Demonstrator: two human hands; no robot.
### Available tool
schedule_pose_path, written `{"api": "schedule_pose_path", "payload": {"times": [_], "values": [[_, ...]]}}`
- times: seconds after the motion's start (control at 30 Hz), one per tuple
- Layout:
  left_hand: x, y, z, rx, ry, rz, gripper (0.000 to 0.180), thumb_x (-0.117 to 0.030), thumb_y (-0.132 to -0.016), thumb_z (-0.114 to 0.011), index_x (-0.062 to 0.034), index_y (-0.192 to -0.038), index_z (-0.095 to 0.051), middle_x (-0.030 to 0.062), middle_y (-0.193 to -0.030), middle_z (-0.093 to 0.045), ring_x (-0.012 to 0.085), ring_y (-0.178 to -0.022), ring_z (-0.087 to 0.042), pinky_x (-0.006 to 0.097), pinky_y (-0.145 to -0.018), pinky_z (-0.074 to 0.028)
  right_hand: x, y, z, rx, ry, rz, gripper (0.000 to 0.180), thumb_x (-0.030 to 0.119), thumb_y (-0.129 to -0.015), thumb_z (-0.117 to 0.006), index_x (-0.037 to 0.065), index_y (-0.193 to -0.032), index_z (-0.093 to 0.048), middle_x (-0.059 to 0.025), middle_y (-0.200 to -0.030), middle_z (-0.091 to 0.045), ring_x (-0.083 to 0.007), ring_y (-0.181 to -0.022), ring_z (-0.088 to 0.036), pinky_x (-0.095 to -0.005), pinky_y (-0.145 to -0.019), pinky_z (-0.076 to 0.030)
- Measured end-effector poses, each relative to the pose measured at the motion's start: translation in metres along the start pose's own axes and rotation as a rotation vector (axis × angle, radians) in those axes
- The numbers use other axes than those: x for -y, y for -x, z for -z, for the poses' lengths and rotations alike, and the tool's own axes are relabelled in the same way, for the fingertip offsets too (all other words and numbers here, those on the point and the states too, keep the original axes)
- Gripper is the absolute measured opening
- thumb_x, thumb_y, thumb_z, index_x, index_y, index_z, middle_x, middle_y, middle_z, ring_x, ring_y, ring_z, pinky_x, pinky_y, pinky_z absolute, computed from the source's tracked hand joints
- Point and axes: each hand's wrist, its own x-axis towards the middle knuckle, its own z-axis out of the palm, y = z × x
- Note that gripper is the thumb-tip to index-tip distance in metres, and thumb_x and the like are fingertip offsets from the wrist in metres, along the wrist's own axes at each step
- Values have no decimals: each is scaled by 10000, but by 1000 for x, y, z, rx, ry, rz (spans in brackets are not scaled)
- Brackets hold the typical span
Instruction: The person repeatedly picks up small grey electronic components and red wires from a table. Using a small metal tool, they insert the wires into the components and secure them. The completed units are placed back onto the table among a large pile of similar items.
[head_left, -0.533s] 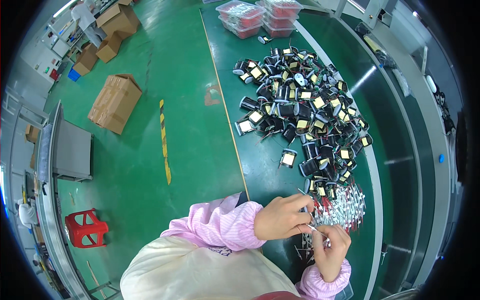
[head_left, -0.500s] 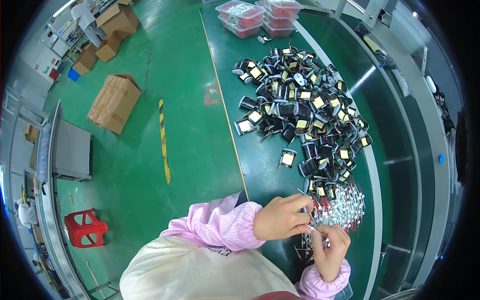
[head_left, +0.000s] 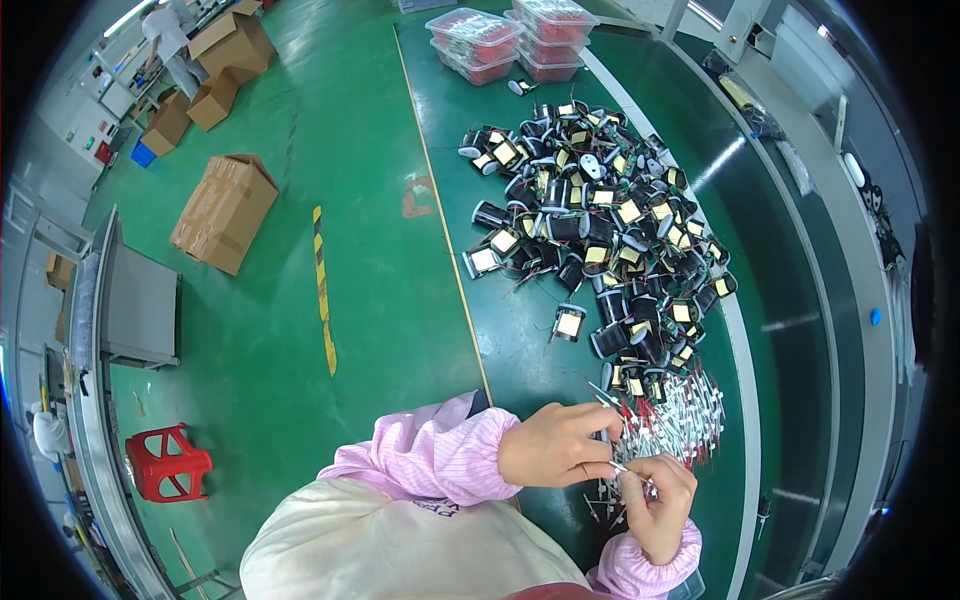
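Note:
My left hand (head_left: 562,446) is closed, thumb and fingers pinching one side of a small white-ended wire lead (head_left: 619,467). On its other side my right hand (head_left: 660,497) is closed too, thumb against forefinger. The fingers hide much of the lead. A thin pale rod-like end (head_left: 602,392) sticks up beyond the left fingers; I cannot make out what it belongs to. Just past both hands lies a heap of red-and-white wire leads (head_left: 690,415). Several loose leads (head_left: 592,508) are scattered on the green table below the left hand.
A big pile of black rounded parts with yellow pads and wires (head_left: 600,220) covers the table beyond the leads. One such part (head_left: 568,323) lies apart. Stacked clear tubs (head_left: 475,45) stand at the far end. A metal rail (head_left: 800,230) runs along the right; a red stool (head_left: 168,462) stands left.
The view has shifted slightly, so the table's contents appear a little to the left. Both hands stay together on the small lead, with only slight finger movement.

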Motion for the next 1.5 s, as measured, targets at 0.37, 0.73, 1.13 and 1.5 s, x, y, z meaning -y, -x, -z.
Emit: {"api": "schedule_pose_path", "payload": {"times": [0.37, 0.73, 1.13, 1.5], "values": [[5, 6, 1, 68, 394, -37, 107, -110, -859, -682, -19, -808, -656, 111, -993, -582, 261, -796, -627, 336, -654, -508, -15, 1, 21, 170, -217, -33, 97, -23, -696, -724, -21, -786, -687, -104, -626, -615, -219, -550, -583, -319, -543, -434], [-15, 3, -6, -142, 636, 177, 83, -61, -891, -675, 21, -902, -683, 146, -1052, -596, 250, -900, -616, 335, -748, -501, -16, 0, -5, -8, -1118, -314, 385, 60, -696, -841, -22, -1004, -626, -80, -871, -639, -142, -809, -608, -271, -730, -472], [-19, 3, -2, -148, 519, 93, 89, -63, -892, -669, 24, -910, -676, 172, -1073, -583, 277, -912, -614, 343, -776, -496, -11, 7, -18, -118, -774, -168, 112, -6, -765, -745, -6, -779, -634, -86, -780, -621, -154, -705, -561, -279, -663, -442], [-18, -1, 13, -9, 481, 89, 103, -86, -929, -638, -8, -970, -691, 160, -1120, -574, 228, -906, -617, 309, -771, -512, -14, 2, -13, -43, -788, -67, 107, -69, -722, -727, -30, -808, -678, -115, -804, -655, -181, -736, -605, -287, -667, -466]]}}
